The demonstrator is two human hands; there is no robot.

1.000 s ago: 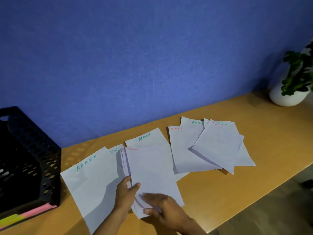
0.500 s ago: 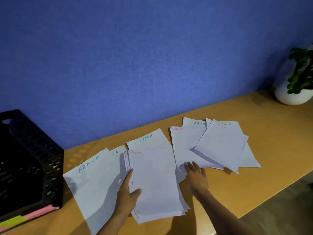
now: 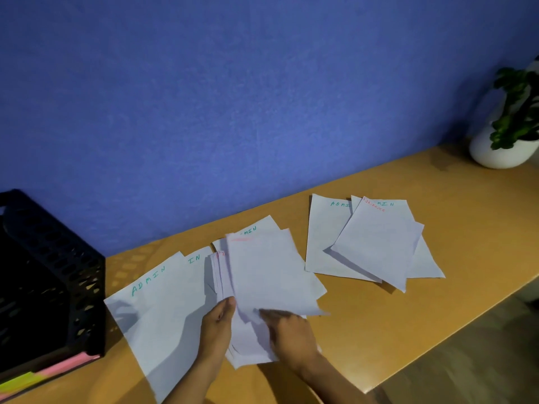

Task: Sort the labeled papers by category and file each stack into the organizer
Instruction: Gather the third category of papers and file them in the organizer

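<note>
Both hands (image 3: 215, 325) at stack's (image 3: 262, 275) near edge, perhaps pinching.

My only view is head-worn, looking forward and steeply down from close above the bench (image 3: 379, 330), facing the blue wall (image 3: 233, 97) behind it.

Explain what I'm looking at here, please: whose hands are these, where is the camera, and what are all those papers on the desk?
No machine here: a person wears a camera on the head, looking down at their own two hands. The left hand grips a stack of sheets with red labels, while the right hand lays a blurred sheet onto it. On the wooden desk lie loose papers: a large sheet marked ADMIN on the left, and a small overlapping group marked ADMIN and FINANCE on the right. A black mesh organizer stands far left; a potted plant sits far right.
</note>
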